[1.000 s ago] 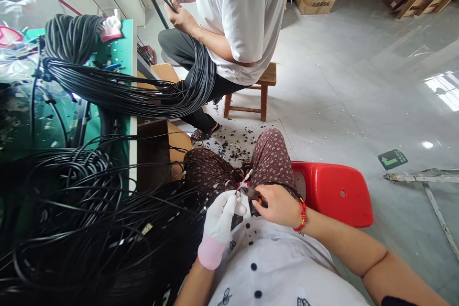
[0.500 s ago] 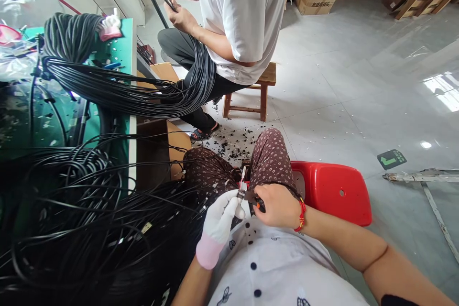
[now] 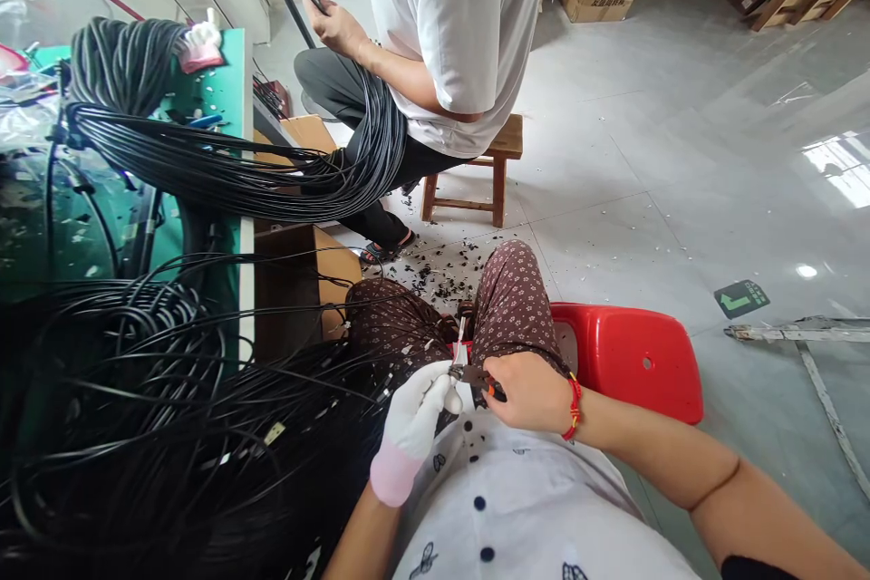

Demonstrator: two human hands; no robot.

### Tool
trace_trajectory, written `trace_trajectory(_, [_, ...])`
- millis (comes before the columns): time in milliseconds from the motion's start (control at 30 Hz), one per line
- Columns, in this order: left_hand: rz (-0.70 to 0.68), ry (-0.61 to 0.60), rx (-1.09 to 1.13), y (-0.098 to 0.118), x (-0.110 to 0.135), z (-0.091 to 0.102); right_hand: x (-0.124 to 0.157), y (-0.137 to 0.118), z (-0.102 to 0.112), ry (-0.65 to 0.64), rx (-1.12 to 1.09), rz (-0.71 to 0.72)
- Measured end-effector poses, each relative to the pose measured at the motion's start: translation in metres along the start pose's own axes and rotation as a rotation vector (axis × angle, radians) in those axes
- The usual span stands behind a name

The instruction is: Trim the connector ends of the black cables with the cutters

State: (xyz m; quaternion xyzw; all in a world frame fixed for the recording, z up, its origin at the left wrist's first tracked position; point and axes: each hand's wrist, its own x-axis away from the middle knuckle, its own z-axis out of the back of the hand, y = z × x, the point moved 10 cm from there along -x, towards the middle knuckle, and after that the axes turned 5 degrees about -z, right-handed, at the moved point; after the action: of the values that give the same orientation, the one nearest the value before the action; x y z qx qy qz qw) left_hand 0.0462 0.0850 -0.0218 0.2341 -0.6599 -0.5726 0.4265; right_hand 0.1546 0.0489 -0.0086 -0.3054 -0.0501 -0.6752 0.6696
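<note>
My left hand (image 3: 416,417), in a white glove with a pink cuff, pinches the end of a thin cable (image 3: 460,337) whose tip sticks up over my lap. My bare right hand (image 3: 528,391), a red cord at its wrist, is closed round a small pair of cutters (image 3: 479,378) with dark and orange handles. The cutters' jaws meet the cable end right beside my left fingertips. A big tangle of black cables (image 3: 156,417) lies to my left and runs toward my lap.
A person in a white shirt (image 3: 449,18) sits on a wooden stool (image 3: 499,172) ahead, with cable ends in both hands and a cable bundle (image 3: 224,172) draped from the green table (image 3: 227,100). A red plastic stool (image 3: 629,362) stands at my right knee. Black scraps litter the floor (image 3: 441,267).
The cable tip has swung from slanting right to nearly upright. Both my hands shifted slightly together; the cutters stay at the cable end. The person ahead raised their hands a little.
</note>
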Motion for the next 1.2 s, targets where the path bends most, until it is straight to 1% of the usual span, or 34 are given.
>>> trace_trajectory(233, [0.034, -0.004, 0.066, 0.001, -0.001, -0.002, -0.004, 0.001, -0.004, 0.028, -0.103, 0.049])
trace_trajectory(433, [0.064, 0.041, 0.239, -0.005, -0.002, -0.003, -0.006, 0.005, 0.012, 0.153, -0.242, 0.056])
trace_trajectory(500, [0.072, 0.017, 0.266, -0.005, -0.001, -0.006, -0.005, 0.004, 0.016, 0.175, -0.241, 0.065])
trace_trajectory(600, [0.088, -0.029, 0.291, -0.001, -0.001, -0.011, -0.005, -0.001, 0.014, 0.162, -0.214, 0.086])
trace_trajectory(733, [0.076, -0.036, 0.215, 0.006, -0.001, -0.011, -0.006, -0.002, 0.009, 0.127, -0.15, 0.067])
trace_trajectory(900, [0.065, 0.012, 0.061, 0.007, -0.002, -0.004, -0.007, -0.002, 0.007, 0.087, -0.096, 0.054])
trace_trajectory(1000, [0.087, 0.085, -0.001, 0.005, -0.002, 0.003, -0.006, -0.002, 0.007, 0.088, -0.084, 0.051])
trace_trajectory(1200, [0.108, 0.223, -0.033, 0.0, 0.001, 0.015, -0.004, -0.001, 0.005, 0.098, -0.053, 0.035])
